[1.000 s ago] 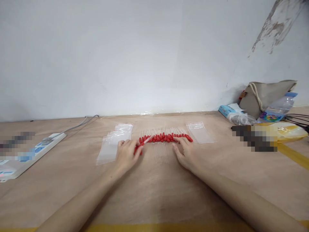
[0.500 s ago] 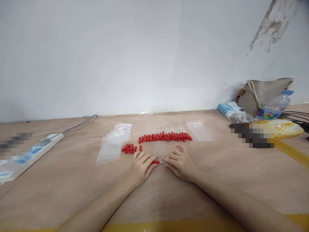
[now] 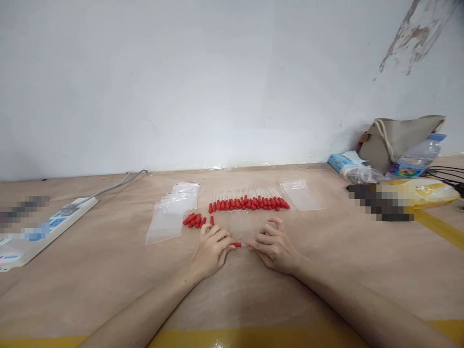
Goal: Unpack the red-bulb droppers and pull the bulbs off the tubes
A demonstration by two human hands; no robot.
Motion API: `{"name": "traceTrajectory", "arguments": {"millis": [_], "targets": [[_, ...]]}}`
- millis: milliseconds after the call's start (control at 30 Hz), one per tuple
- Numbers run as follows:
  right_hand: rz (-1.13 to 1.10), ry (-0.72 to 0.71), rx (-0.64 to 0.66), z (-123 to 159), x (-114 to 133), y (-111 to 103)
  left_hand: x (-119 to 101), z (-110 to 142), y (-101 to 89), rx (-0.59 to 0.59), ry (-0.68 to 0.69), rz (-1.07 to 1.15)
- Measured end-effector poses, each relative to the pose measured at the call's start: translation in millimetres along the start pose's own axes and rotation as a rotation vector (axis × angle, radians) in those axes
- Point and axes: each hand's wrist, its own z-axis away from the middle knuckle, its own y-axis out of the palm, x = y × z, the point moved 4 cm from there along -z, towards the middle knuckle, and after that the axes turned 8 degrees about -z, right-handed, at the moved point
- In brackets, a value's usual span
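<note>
My left hand [image 3: 213, 247] is closed, pinching a red rubber bulb [image 3: 237, 245] between thumb and forefinger. From the bulb's open end a clear glass tube [image 3: 244, 245] runs to the right, its far end pinched in my right hand [image 3: 277, 246]. Bulb and tube lie in one line, low over the table. Just beyond my fingers several loose clear tubes [image 3: 241, 223] lie side by side. A small pile of loose red bulbs [image 3: 193, 221] is left of them, with a single red bulb [image 3: 212, 221] near my left knuckles. Farther back lies a row of red-bulbed droppers [image 3: 250, 203].
Clear zip bags [image 3: 165, 224] lie stacked at left, and another zip bag [image 3: 302, 195] at right. A white power strip [image 3: 54, 227] with a grey cable is far left. Tissues [image 3: 339, 163], a grey bag [image 3: 402, 140] and a yellow plastic packet [image 3: 431, 191] crowd the far right.
My right hand has shifted slightly to the right, and its fingers are bunched a little more. The red bulb between my hands shows slightly farther right. The camera view has shifted slightly.
</note>
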Motion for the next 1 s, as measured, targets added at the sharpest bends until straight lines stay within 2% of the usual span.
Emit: {"name": "traceTrajectory", "arguments": {"millis": [533, 1000], "targets": [[-0.014, -0.117, -0.057, 7.3, 1.3, -0.9, 2.0, 4.0, 0.8, 0.074, -0.025, 0.099], [-0.050, -0.224, 0.023, 5.4, 7.2, -7.7, -0.6, 4.8, -0.8, 0.178, -0.040, 0.198]]}}
